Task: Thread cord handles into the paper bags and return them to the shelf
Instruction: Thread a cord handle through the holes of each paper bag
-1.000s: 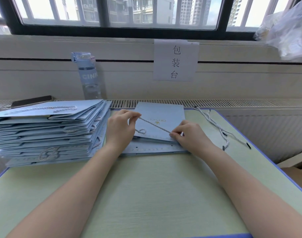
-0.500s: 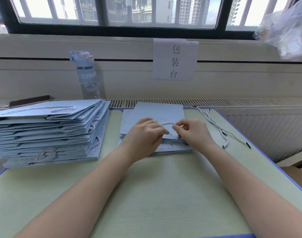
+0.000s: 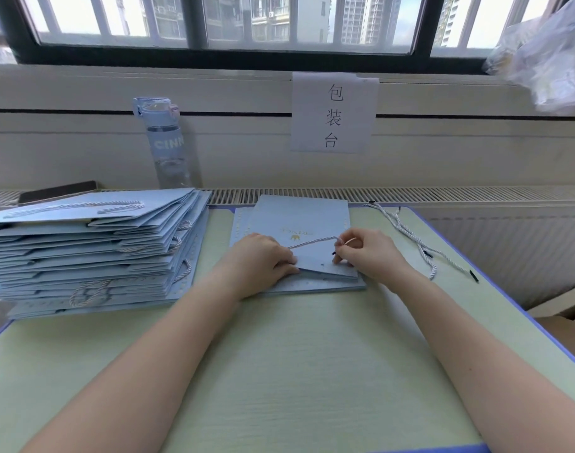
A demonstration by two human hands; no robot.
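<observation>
Bright daylight comes through the window (image 3: 279,24), and its panes wash nearly white. The table (image 3: 296,371) is evenly lit, with soft, faint shadows under the left hand (image 3: 260,263) and right hand (image 3: 368,253). The cord (image 3: 312,243) reads sharp. The plastic bag (image 3: 547,53) looks smeared, perhaps by glare. Wide-angle distortion bows the edges.

Flat light-blue paper bag (image 3: 299,220), gold logo up, atop a small pile; twisted cord (image 3: 312,242) crosses it. Stack of corded bags (image 3: 83,253) at left; loose cords (image 3: 417,250) at right.
</observation>
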